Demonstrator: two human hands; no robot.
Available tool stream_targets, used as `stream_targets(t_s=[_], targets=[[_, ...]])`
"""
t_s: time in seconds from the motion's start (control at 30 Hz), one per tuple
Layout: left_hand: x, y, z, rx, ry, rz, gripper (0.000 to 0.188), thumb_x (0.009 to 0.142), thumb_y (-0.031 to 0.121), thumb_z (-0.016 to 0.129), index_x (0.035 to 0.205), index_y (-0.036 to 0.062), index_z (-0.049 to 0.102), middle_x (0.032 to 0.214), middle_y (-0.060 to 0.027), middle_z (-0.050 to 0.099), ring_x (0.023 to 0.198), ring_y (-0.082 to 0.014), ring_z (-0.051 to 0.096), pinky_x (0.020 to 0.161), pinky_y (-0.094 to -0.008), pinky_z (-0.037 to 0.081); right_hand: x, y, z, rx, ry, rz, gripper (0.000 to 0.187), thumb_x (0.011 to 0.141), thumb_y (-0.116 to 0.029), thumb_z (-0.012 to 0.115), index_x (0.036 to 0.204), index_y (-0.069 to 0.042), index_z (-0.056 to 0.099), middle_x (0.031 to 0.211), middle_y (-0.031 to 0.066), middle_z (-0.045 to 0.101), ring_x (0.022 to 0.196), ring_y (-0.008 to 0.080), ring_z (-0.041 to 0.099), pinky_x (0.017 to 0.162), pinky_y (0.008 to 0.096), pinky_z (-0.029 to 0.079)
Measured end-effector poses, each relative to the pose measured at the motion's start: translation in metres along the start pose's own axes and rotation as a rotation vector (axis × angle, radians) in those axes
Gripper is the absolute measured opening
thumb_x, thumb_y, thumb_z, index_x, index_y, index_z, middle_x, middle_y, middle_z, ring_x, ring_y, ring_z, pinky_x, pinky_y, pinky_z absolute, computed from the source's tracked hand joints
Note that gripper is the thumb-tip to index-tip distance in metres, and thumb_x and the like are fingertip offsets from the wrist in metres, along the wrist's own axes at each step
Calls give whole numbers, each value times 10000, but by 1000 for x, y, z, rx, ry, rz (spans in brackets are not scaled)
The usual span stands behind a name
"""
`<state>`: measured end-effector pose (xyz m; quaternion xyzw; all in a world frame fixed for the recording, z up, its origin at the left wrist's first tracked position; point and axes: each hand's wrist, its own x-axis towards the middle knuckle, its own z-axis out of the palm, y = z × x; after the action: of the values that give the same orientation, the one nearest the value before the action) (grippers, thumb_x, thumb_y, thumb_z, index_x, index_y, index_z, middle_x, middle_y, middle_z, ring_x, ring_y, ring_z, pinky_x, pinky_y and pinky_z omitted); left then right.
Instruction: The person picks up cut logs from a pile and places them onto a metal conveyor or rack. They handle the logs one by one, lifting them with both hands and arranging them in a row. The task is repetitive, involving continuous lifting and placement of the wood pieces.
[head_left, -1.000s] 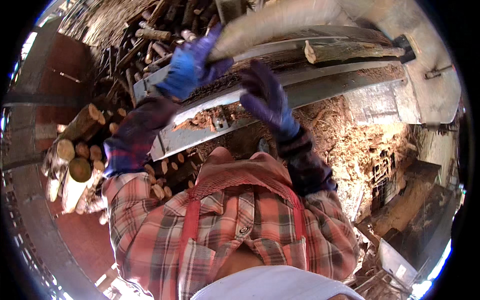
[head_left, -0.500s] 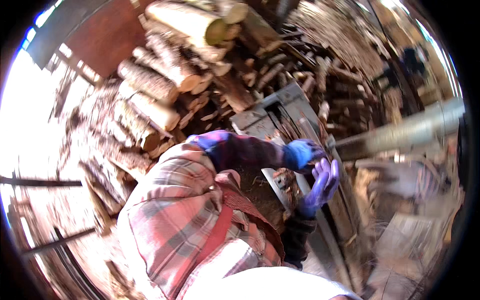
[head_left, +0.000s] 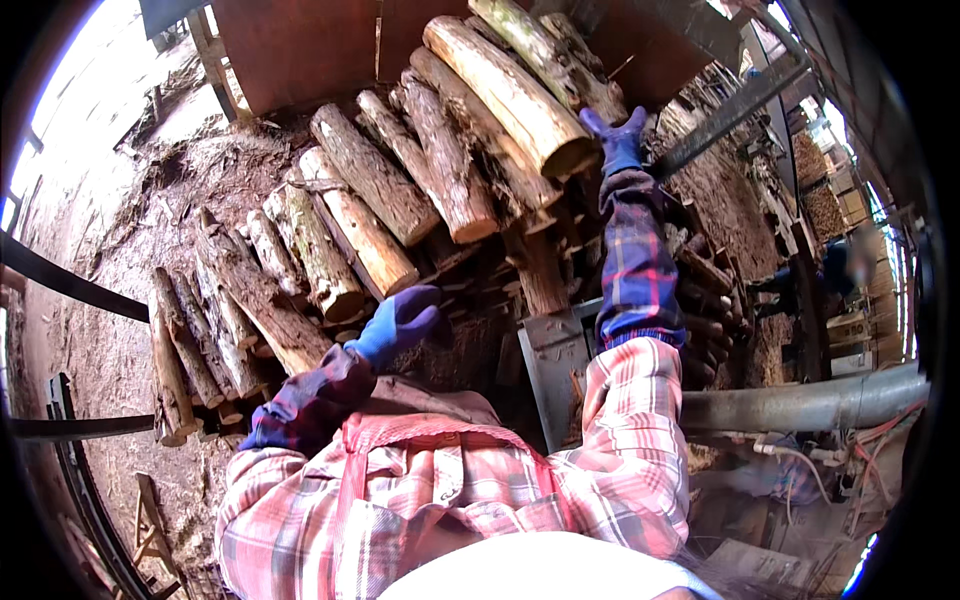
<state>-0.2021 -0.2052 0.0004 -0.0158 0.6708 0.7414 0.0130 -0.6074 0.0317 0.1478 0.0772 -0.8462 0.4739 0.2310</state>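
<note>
Mid-frame, I see a dark open gap between the left hand [head_left: 400, 322] and grey metal bed [head_left: 553, 362]; logs [head_left: 375, 180] block upper centre, a beam [head_left: 733, 115] upper right.

no text, label, number or sign can be read here.

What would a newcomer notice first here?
The big heap of logs across the upper middle comes first. Then, right of centre, the purple-gloved right hand spreads beside the end of a thick pale log; the left hand is open, lower, near the middle.
</note>
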Motion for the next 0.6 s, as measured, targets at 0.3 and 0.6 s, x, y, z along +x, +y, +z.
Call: stream_targets(t_s=[0.3, 0.6], targets=[[64, 33, 28, -95, -262, 133, 375, 935, 190, 597, 1251, -4, 541, 1164, -71, 605, 1050, -152, 566, 933, -292, 452, 34, -25, -20, 610, -189, -73, 775, 626, -171, 871, 1209, 90, 432, 961, 157, 667, 818, 237, 673, 770, 319, 543], [191, 126, 83, -601, -342, 385, 377, 956, 203, 554, 1275, 4, 526, 1181, -100, 613, 1074, -184, 592, 917, -320, 485, 23, -174, -61, -597, -41, -646, 944, 526, -509, 852, 1255, -28, 495, 1153, 235, 562, 1088, 367, 556, 926, 430, 464]])
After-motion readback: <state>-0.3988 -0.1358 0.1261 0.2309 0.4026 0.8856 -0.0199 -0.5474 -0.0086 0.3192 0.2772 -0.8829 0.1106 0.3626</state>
